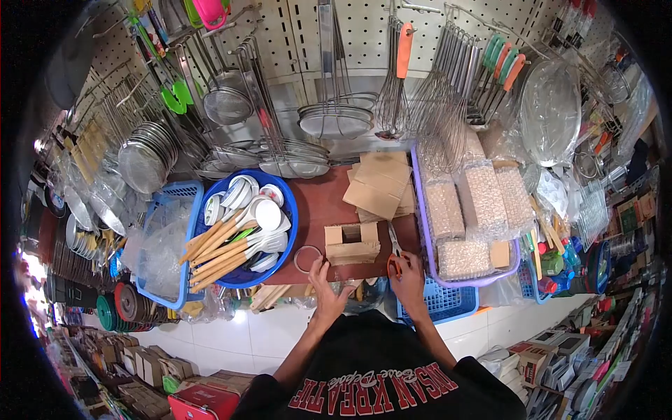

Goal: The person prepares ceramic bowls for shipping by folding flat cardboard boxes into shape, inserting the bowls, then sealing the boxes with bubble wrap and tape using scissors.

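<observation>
A small open cardboard box (352, 250) stands on the reddish-brown tabletop (315, 192), its flaps spread at the top. Left of it lies a roll of tape (302, 260), seen as a thin ring. My left hand (328, 292) is at the table's front edge beside that roll, thumb and fingers apart, nothing between them. At the handles of a pair of scissors (394, 241), my right hand (408, 281) has its fingers closed around the orange loops. The blades point away from me, right of the box. Flat cardboard pieces (380, 183) are stacked behind.
To the left, a blue round basin (292, 241) holds wooden-handled ladles and spatulas, beside a light blue basket (192, 231). A purple basket (424, 234) with bubble-wrapped boxes (483, 192) borders the right. Strainers (336, 124) and whisks (444, 105) hang from the pegboard.
</observation>
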The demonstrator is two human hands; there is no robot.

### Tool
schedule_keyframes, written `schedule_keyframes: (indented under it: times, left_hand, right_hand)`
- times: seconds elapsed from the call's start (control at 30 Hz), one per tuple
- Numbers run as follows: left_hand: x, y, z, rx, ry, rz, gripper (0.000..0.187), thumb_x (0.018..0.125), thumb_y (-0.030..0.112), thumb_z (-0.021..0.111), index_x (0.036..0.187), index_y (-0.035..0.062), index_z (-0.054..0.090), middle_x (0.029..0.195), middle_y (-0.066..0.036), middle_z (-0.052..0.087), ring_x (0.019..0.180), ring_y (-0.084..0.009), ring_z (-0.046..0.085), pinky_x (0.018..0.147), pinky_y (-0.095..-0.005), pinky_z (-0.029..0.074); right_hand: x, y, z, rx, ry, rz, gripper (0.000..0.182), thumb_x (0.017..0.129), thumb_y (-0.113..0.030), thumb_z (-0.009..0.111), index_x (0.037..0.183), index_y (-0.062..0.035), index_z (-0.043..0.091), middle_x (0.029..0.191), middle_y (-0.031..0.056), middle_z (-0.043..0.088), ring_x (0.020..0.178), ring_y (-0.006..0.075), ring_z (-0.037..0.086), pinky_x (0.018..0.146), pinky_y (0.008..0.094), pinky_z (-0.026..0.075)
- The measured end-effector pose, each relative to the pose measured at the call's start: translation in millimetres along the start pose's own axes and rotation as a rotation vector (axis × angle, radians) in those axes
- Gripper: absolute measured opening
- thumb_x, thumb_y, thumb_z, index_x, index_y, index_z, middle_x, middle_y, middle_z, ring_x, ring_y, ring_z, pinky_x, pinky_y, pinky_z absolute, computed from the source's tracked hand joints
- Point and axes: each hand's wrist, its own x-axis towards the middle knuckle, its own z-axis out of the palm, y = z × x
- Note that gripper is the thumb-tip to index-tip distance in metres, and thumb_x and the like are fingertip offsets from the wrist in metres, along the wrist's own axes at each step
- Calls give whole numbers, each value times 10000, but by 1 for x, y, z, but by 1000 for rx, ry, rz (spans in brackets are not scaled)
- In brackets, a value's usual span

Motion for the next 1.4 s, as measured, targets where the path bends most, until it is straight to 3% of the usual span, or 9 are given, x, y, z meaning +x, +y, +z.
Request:
schedule_keyframes:
  times: [0.07,0.17,0.27,0.37,0.6,0.67,0.97,1.27,1.4]
  left_hand:
    - [4,1,-1,-27,5,40,935,769,326,825,1465,40,272,1483,-261,311,1348,-456,328,1116,-562,251]
    - [9,5,-1,-54,-7,66,945,761,337,831,1467,52,271,1469,-264,321,1346,-461,329,1109,-566,258]
    - [14,10,0,-58,-25,95,957,753,336,836,1468,56,267,1463,-260,328,1345,-462,330,1102,-571,260]
    - [18,17,1,-61,-49,114,964,744,326,842,1469,57,265,1466,-251,329,1342,-460,335,1096,-574,260]
    - [23,21,3,-63,-91,135,954,734,277,853,1465,60,279,1475,-243,334,1339,-453,339,1090,-578,259]
    - [24,21,5,-40,-109,135,975,728,263,852,1475,46,264,1478,-232,330,1356,-435,327,1117,-538,264]
    - [25,23,2,13,-143,105,989,721,228,859,1477,15,258,1476,-234,325,1362,-428,315,1116,-530,261]
    - [46,15,-5,122,-149,76,830,785,245,812,1467,70,374,1510,-261,285,1385,-460,295,1099,-565,249]
    - [74,13,-7,252,-156,54,752,820,205,773,1470,83,416,1556,-244,252,1432,-447,248,1118,-577,229]
  right_hand:
    - [2,-4,-2,183,14,-76,232,915,-110,662,1142,-64,679,1110,133,595,947,309,632,827,400,523]
    - [3,-31,-17,516,-210,120,190,935,-49,648,1121,-35,684,1029,92,626,953,168,636,774,255,503]
    - [4,-38,-15,895,-356,185,168,957,-46,634,1110,0,687,1030,53,631,943,98,618,780,229,489]
    - [9,-54,-21,981,-379,184,160,955,-120,651,1063,-24,718,957,48,662,891,124,605,769,255,463]
    - [16,-49,-21,869,-431,163,159,913,-148,711,1017,-30,737,921,20,668,765,77,562,672,233,437]
    - [17,-49,-21,841,-402,139,149,904,-145,720,997,-31,741,914,12,668,736,65,547,646,230,426]
    - [24,-60,-30,748,-381,149,103,904,-73,702,963,11,714,912,47,670,830,102,609,711,236,462]
    - [34,-56,-17,720,-186,76,84,923,-82,690,947,-2,701,851,4,651,741,63,568,645,221,441]
    - [43,-49,-16,865,-159,263,82,936,-97,689,952,-16,694,801,-36,627,706,31,542,620,205,427]
